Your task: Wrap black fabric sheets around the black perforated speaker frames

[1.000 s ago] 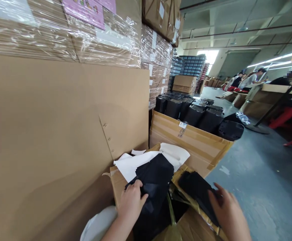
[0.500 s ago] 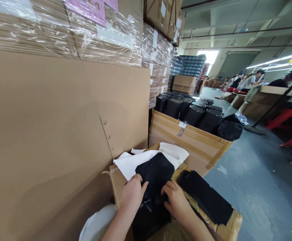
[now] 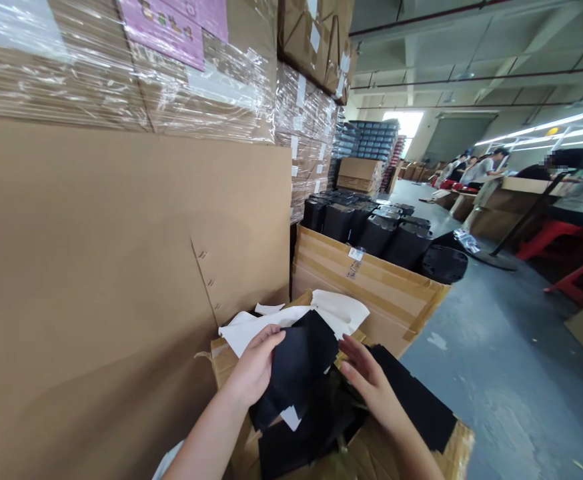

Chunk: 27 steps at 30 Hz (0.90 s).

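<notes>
Low in the head view, my left hand pinches the upper edge of a thin black sheet between thumb and fingers. My right hand is to the right of it, fingers apart, with no sheet in its grip. More black sheets lie below in the opened cardboard box, and a small white piece shows among them. Beside my right hand, a stack of black sheets rests on the box flap. White sheeting lies crumpled behind the held sheet.
A large cardboard panel rises at left, below film-wrapped cartons. Behind the box stands a taped carton with black plastic parts in and above it. Red stools and seated people are at right.
My left hand has lifted a black sheet up from the pile. The right hand has come away from the sheets and its fingers have spread. The view has shifted slightly.
</notes>
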Each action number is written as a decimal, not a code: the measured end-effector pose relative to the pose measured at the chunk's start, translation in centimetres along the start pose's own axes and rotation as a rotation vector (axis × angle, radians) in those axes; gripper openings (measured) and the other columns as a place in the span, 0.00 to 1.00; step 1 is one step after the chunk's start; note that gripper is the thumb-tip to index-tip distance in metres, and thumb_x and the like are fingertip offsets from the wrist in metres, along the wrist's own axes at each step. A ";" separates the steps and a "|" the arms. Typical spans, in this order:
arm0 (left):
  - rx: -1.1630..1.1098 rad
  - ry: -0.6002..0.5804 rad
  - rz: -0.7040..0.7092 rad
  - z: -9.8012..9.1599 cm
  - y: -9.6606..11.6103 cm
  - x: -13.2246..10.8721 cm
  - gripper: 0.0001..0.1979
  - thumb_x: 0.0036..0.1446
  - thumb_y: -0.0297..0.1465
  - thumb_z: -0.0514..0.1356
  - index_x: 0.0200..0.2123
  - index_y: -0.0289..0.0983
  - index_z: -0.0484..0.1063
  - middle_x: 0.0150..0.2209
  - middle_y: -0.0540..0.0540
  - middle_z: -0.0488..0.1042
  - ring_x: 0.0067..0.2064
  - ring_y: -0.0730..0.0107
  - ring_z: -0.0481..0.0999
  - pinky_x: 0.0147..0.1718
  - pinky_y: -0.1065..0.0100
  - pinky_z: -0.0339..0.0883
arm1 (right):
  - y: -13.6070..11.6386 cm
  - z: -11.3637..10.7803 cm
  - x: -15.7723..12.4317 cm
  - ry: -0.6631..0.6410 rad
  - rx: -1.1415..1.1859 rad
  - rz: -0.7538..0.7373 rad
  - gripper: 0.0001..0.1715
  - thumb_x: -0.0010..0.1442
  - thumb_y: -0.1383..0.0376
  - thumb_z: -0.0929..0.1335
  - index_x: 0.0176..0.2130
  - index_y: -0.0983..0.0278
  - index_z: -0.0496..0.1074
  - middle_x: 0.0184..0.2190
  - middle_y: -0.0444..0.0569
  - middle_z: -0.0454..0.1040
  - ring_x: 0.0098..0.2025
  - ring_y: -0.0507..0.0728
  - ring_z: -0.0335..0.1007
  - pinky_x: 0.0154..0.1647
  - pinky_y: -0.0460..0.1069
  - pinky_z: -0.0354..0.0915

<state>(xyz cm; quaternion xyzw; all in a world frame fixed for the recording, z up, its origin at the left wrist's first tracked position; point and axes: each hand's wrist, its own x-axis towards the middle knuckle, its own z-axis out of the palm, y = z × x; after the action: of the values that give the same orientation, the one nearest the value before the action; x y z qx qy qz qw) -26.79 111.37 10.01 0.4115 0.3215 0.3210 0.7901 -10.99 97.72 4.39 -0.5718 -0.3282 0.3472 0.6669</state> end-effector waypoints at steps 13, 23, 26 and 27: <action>-0.072 -0.098 -0.095 1.4 5.6 -6.5 0.16 0.41 0.32 0.66 0.36 0.40 0.68 0.24 0.54 0.67 0.22 0.78 0.67 0.21 0.78 0.60 | -3.1 4.6 -3.7 -0.148 0.664 0.271 0.14 0.41 0.62 0.74 0.33 0.61 0.75 0.29 0.48 0.77 0.34 0.56 0.73 0.43 0.52 0.65; 0.210 -0.052 0.056 1.1 7.2 -9.6 0.22 0.48 0.39 0.60 0.48 0.45 0.65 0.34 0.48 0.71 0.36 0.69 0.69 0.34 0.72 0.63 | -9.2 3.2 -7.9 0.050 0.494 0.196 0.14 0.48 0.61 0.71 0.37 0.59 0.76 0.29 0.51 0.77 0.33 0.59 0.73 0.37 0.53 0.67; 0.273 -0.152 0.029 0.7 6.5 -8.0 0.22 0.51 0.41 0.57 0.50 0.46 0.61 0.37 0.47 0.71 0.35 0.66 0.70 0.34 0.68 0.64 | -8.3 1.2 -7.2 0.117 0.433 0.169 0.15 0.48 0.60 0.70 0.38 0.59 0.75 0.31 0.51 0.77 0.33 0.59 0.73 0.37 0.54 0.67; 0.319 -0.181 0.038 0.3 5.9 -7.1 0.22 0.51 0.41 0.56 0.50 0.46 0.62 0.38 0.46 0.71 0.35 0.65 0.71 0.34 0.66 0.64 | -7.5 -0.1 -6.9 0.174 0.391 0.161 0.15 0.48 0.59 0.70 0.38 0.60 0.75 0.31 0.51 0.77 0.33 0.59 0.73 0.36 0.54 0.68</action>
<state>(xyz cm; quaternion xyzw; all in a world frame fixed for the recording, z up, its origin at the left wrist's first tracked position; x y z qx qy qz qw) -32.11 108.46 16.98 0.5646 0.2883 0.2425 0.7343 -13.93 91.10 11.54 -0.4838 -0.1492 0.4059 0.7609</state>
